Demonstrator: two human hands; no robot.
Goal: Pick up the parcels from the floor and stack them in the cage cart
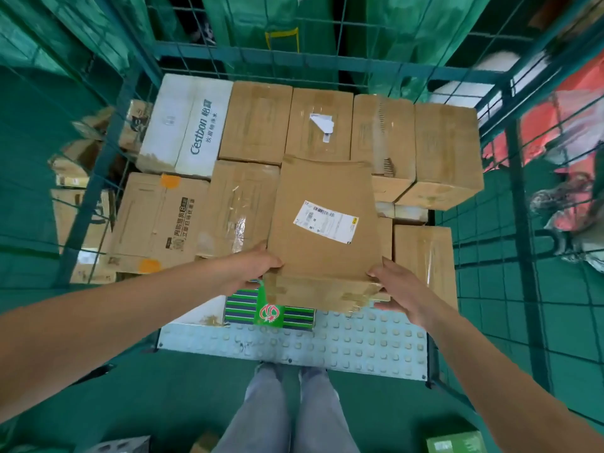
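Parcel [322,220], a flat brown cardboard carton with a white shipping label on its top face, sits between our two hands over the cage cart [519,197]. Our left hand [253,268] grips its near left corner, thumb on top and fingers curled under the edge. Our right hand [397,289] holds the near right corner, thumb pressed on the top face, fingers wrapped below the taped front edge. Most of the parcel stretches away from our grip, over the brown boxes [255,120] already packed in the cart. Its near edge overhangs a green striped box [271,310] on the studded cart floor [359,341]. A white Cestbon carton [186,125] lies at the far left corner.
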